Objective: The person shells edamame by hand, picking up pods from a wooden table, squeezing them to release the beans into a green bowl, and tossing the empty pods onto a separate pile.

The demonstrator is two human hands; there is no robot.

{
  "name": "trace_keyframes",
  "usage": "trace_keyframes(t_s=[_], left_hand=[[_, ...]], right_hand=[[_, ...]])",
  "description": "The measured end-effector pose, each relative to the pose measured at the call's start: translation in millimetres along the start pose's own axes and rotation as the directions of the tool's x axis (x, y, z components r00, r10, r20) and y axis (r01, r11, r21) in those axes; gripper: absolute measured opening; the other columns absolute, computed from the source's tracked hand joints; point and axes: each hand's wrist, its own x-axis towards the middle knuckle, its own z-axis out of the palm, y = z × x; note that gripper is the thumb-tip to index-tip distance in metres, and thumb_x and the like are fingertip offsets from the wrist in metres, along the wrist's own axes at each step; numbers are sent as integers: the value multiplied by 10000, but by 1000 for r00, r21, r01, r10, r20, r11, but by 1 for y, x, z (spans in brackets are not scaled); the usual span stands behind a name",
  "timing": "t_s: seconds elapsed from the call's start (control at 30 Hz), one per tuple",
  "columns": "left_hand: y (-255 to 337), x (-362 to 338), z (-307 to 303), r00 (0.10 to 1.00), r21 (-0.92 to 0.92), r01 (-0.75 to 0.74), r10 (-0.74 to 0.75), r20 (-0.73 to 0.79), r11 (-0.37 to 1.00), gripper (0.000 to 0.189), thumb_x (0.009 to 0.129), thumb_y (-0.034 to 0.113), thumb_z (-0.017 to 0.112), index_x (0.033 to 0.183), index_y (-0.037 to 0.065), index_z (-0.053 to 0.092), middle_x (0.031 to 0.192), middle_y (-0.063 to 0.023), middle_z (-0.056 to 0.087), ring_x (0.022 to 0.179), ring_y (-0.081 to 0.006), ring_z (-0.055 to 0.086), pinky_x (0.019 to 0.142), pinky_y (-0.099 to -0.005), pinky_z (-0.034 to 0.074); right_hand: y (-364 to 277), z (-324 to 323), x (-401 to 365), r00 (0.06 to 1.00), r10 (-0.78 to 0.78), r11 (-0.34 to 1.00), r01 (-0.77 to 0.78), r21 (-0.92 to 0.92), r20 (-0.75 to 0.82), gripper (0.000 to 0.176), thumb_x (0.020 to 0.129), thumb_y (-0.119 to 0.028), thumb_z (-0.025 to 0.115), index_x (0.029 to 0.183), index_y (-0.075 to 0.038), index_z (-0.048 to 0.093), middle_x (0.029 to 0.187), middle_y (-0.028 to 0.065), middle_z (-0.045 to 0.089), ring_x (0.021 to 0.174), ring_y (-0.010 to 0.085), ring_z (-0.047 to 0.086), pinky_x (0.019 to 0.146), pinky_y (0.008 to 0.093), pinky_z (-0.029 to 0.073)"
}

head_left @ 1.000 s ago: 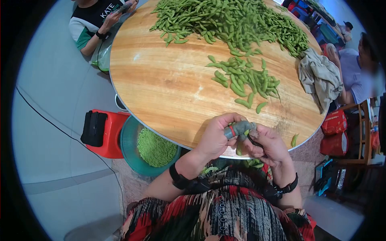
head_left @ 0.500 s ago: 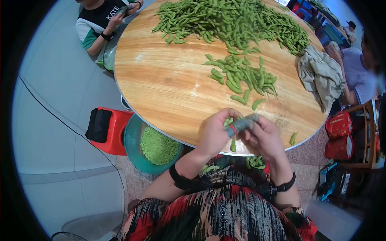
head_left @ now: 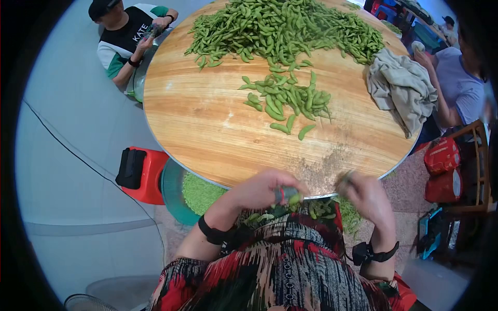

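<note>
At the table's near edge, my left hand (head_left: pixel 262 187) is closed, with a green edamame pod (head_left: pixel 295 199) showing at its fingertips. A grey-green wrap with a red band (head_left: pixel 283 195) covers one of its digits. My right hand (head_left: pixel 367 196) is to the right and apart from it, over the rim; its fingers are curled but smeared by motion, so whether they hold anything is hidden. Loose edamame pods (head_left: pixel 280 101) lie beyond my hands, below a large pile of pods (head_left: pixel 282 31). Opened green husks (head_left: pixel 324 209) show at my lap.
The round wooden table (head_left: pixel 187 124) fills the middle. A teal basin (head_left: pixel 171 194) of shelled beans stands at lower left beside a red container (head_left: pixel 148 179). A grey cloth (head_left: pixel 399 83) lies at the right edge. One person (head_left: pixel 129 39) sits at left, another (head_left: pixel 456 83) at right.
My hands have separated and come back toward the near edge, left hand leftward, right hand rightward. The head view has shifted. The single pod near the right rim no longer shows.
</note>
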Motion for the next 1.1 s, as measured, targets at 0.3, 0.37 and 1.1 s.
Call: trace_keyframes(t_s=[0.3,0.37,1.1], left_hand=[[8,-2,0,967,-101,22,-47,-252,995,190,866,122,576,1020,25,629,768,15,582,667,-26,484,567,-156,376],[2,4,-2,933,-246,-105,10,-359,963,220,856,120,583,1050,18,603,756,9,553,638,-22,458,534,-136,348],[-8,36,5,892,-432,-345,147,-428,833,109,862,152,589,838,46,580,708,27,544,541,-15,400,479,-170,274]], right_hand=[[-44,64,87,966,-71,971,9,-239,-249,195,787,-174,586,759,6,516,635,201,579,637,365,589,594,434,470],[-42,64,89,973,-52,961,-12,-277,-224,217,780,-188,602,760,8,511,640,200,585,638,360,593,586,429,474],[-37,46,46,894,-101,149,-420,895,437,158,939,-135,396,864,-37,495,636,-4,487,471,34,355,411,176,262]])
